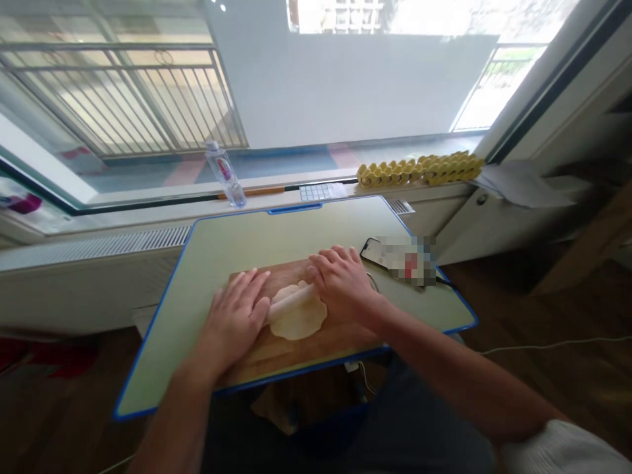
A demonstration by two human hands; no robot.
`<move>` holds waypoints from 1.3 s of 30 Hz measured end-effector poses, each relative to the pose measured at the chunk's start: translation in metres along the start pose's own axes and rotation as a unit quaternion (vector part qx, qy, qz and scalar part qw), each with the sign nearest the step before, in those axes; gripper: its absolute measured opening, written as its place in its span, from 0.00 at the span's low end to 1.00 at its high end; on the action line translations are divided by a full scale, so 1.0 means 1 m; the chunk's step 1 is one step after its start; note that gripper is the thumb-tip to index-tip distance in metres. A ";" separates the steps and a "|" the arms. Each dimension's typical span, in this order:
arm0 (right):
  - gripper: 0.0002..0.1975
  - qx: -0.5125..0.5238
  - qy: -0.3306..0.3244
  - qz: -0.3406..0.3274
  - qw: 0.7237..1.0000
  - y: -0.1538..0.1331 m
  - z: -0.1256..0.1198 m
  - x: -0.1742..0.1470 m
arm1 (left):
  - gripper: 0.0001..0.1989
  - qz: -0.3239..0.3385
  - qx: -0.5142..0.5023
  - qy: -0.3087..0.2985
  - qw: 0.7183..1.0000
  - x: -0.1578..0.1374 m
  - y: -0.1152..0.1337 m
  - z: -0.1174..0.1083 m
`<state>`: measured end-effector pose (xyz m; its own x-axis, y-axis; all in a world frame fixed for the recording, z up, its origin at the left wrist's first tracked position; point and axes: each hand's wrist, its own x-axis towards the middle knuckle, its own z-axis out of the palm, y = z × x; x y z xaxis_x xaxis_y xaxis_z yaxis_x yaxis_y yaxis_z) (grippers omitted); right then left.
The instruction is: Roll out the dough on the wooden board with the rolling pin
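A pale, thin, round sheet of dough point(301, 324) lies on a wooden cutting board point(286, 356). Across it rests a light-coloured rolling pin point(291, 303), slightly slanted, its right side farther from me. My left hand point(237, 317) is on the pin's left end, and its palm hides that end. At the other end, my right hand point(343, 282) is curved over the pin with the fingers pointing forward. Both hands bear on the pin from above. The dough shows between them, mostly on the near side of the pin.
The board sits on a small blue-edged table point(217, 238) by a window. A phone point(374, 251) lies beyond my right hand, next to a pixelated patch. On the sill stand a clear plastic bottle point(227, 178) and a yellow bumpy strip point(419, 171); papers point(523, 184) lie at the right.
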<state>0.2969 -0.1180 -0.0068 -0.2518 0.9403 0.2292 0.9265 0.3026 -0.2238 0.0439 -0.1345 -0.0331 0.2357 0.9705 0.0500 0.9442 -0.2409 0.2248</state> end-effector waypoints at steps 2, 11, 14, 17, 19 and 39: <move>0.22 0.015 0.013 0.034 0.999 -0.001 0.001 -0.007 | 0.30 0.004 -0.012 0.015 1.000 -0.003 0.001 0.001; 0.18 0.099 0.067 0.079 0.990 -0.005 0.021 0.015 | 0.31 0.014 -0.058 0.077 0.995 0.014 -0.014 0.004; 0.18 0.082 0.054 0.073 0.992 -0.007 0.024 0.036 | 0.31 -0.002 -0.049 0.075 0.996 0.032 -0.024 -0.001; 0.18 0.058 0.045 0.064 0.995 -0.006 0.026 0.055 | 0.33 0.010 -0.031 0.062 0.998 0.056 -0.032 -0.006; 0.19 0.034 0.043 0.042 0.998 -0.004 0.027 0.066 | 0.33 0.021 -0.010 0.055 0.998 0.070 -0.034 -0.010; 0.18 -0.008 0.026 -0.027 0.999 -0.008 0.022 0.067 | 0.29 0.019 0.052 0.044 0.998 0.077 -0.012 -0.010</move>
<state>0.2661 -0.0538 -0.0102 -0.2879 0.9129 0.2893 0.9161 0.3505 -0.1947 0.0483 -0.0567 -0.0221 0.2548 0.9565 0.1423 0.9547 -0.2722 0.1200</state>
